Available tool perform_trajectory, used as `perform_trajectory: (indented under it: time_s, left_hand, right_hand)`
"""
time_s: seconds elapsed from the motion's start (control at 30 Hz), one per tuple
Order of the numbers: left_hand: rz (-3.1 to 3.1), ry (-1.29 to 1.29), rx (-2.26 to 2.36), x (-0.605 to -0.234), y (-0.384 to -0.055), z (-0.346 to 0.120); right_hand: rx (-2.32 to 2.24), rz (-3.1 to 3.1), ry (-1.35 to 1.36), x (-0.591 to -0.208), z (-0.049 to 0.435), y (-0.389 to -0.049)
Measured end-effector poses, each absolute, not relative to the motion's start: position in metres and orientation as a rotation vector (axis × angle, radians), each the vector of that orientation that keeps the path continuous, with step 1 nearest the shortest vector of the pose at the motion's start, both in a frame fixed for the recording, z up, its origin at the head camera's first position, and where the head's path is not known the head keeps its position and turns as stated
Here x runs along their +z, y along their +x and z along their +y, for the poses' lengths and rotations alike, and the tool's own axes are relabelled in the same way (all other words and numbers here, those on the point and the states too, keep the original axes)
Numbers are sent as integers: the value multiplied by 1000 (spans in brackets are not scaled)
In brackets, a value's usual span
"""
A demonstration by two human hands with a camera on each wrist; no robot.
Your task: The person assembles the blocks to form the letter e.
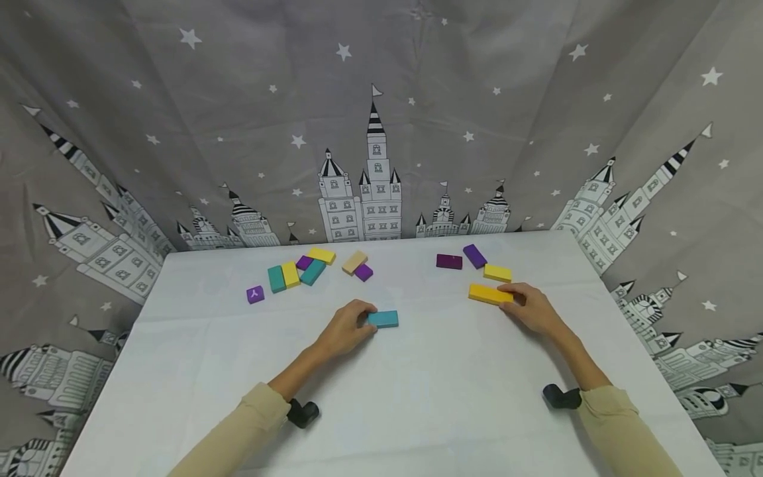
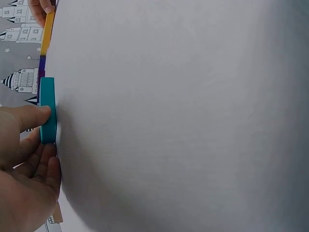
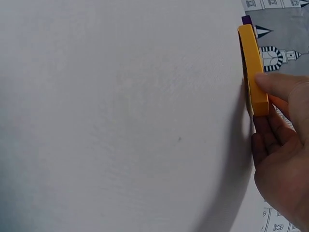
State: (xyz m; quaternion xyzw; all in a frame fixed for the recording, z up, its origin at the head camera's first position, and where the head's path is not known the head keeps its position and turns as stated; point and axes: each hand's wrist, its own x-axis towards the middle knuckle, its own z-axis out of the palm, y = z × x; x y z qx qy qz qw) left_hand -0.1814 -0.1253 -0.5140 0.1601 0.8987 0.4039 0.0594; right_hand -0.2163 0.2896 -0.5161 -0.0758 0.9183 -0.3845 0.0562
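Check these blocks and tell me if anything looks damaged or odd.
No damage stands out: the teal block and orange block being held look whole. One mild oddity: the leftmost purple block, in the head view, bears a white mark, and I make out none like it elsewhere.

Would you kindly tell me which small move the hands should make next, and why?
Probably the left hand should slide the teal block toward the orange block: it pinches the teal one by its end, the right hand pinches the orange one, and a gap separates the two.
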Motion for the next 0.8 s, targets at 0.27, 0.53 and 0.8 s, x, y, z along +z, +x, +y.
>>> perform_trajectory:
  time_s: [0.27,0.53,0.8]
  left_hand:
    - [2722,489,1234,-517,-183,-127]
    - [2714,526,1238,-518,-183,-129]
    - [2713,514,1234,-519,-184,-129]
  right_hand:
    - [-1237,2745,-375,-504,277,-208]
    - [-1252,2737,-468,-498,254,-202]
    - [-1291,2683,-591,-497,230,-198]
